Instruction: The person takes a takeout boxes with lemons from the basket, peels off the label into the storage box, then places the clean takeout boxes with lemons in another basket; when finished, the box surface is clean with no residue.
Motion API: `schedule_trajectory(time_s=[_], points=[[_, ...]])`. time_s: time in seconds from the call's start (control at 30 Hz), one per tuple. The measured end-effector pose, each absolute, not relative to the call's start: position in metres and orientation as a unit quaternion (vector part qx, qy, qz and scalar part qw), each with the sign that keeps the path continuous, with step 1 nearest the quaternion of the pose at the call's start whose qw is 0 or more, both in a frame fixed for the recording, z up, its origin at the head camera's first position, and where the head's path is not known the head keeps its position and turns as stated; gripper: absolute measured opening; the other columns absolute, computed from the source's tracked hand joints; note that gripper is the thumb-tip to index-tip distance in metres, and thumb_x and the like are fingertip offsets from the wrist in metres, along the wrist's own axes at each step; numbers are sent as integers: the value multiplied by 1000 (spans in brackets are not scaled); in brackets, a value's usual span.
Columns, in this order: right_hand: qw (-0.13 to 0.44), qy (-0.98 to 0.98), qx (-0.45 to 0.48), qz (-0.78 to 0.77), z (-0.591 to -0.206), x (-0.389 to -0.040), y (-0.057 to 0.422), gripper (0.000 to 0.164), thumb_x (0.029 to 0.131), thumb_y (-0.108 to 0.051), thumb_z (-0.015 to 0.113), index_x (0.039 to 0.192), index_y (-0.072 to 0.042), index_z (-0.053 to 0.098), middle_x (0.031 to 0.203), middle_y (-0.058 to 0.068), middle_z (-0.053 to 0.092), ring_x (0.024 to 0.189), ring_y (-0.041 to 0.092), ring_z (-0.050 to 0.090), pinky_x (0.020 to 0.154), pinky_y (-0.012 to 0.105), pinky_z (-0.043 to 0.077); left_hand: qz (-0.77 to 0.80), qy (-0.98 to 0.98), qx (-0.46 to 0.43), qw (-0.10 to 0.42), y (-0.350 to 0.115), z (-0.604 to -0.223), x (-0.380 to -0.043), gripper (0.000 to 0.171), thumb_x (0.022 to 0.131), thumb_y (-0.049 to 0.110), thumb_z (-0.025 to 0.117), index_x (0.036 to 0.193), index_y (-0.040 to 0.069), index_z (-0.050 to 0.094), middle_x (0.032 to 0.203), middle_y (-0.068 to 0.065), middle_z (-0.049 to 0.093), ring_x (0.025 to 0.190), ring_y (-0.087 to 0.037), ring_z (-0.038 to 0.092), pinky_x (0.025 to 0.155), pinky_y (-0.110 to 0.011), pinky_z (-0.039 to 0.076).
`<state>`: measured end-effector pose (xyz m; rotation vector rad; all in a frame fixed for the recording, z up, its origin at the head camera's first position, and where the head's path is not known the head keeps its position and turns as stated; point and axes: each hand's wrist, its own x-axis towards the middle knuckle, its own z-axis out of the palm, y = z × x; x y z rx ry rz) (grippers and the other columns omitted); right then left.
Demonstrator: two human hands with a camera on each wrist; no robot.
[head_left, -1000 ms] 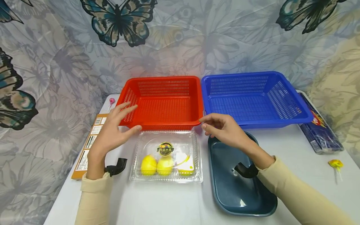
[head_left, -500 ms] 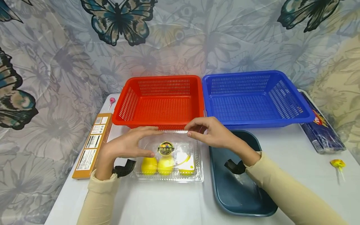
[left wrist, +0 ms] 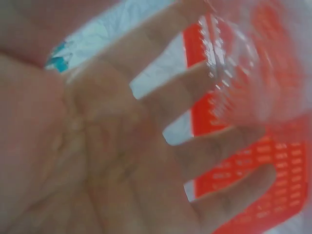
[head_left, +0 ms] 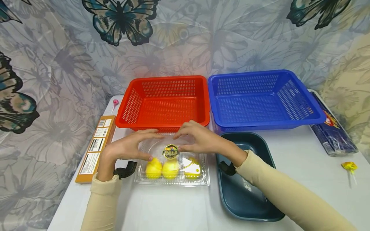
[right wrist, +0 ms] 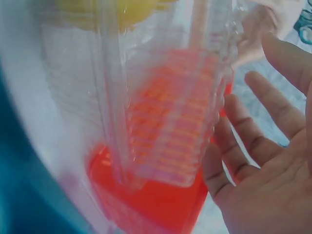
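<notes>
A clear plastic clamshell box (head_left: 204, 170) lies closed at the middle of the table, with a round fruit label (head_left: 170, 151) on its lid. Through the plastic show two round yellow fruits (head_left: 170, 169) and a third yellow thing partly under glare. My left hand (head_left: 127, 147) reaches over the box's left side, thumb near the left fruit and fingers (left wrist: 180, 92) spread along its far edge. Over the far right part of the lid is my right hand (head_left: 199, 138), thumb beside the label. In the right wrist view its fingers (right wrist: 253, 131) lie relaxed at the box's ridged edge.
A red basket (head_left: 170, 126) and a blue basket (head_left: 268, 123) stand behind. A dark teal tray (head_left: 251, 199) sits at the right, beneath my right forearm. Around the sides are an orange carton (head_left: 95, 147), a navy packet (head_left: 335, 134), a pink lollipop (head_left: 115, 102) and a yellow lollipop (head_left: 349, 166).
My left hand has come right and down from beside the red basket to over the clamshell box. The right hand has moved left from above the tray's far end onto the lid area.
</notes>
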<state>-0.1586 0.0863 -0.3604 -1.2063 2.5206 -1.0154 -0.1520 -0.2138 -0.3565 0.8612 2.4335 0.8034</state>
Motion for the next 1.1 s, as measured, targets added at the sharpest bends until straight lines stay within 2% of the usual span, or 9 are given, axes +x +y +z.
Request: schedule_trajectory(time_s=[0.23,0.53,0.8,1.1], points=[[85,863,-414,-276,-362,-158,75,42,87,-35,81,124,-15,74,108,4,69,94,17,46,80,31,37,321,861,330,215,-221,-365,-159,72,81,22,87,146,21,57,159,-15,43,148,-38,37,113,-63,39],[87,877,-416,-223,-362,-154,70,50,86,-36,82,132,-21,70,99,7,56,87,17,37,76,31,25,333,854,332,222,-223,-372,-165,73,79,19,88,146,23,57,158,-9,46,147,-33,39,115,-59,40],[98,885,-400,-219,-362,-152,68,44,86,-35,82,128,-27,72,98,8,54,89,19,36,76,32,23,335,853,332,223,-221,-374,-166,72,80,19,88,145,23,58,156,-10,47,146,-34,41,114,-60,41],[112,878,-397,-241,-365,-151,64,38,85,-29,83,122,-27,74,101,7,58,93,18,38,81,35,26,354,843,330,237,-220,-372,-166,73,79,17,88,145,20,57,156,-7,48,146,-32,41,115,-59,38]])
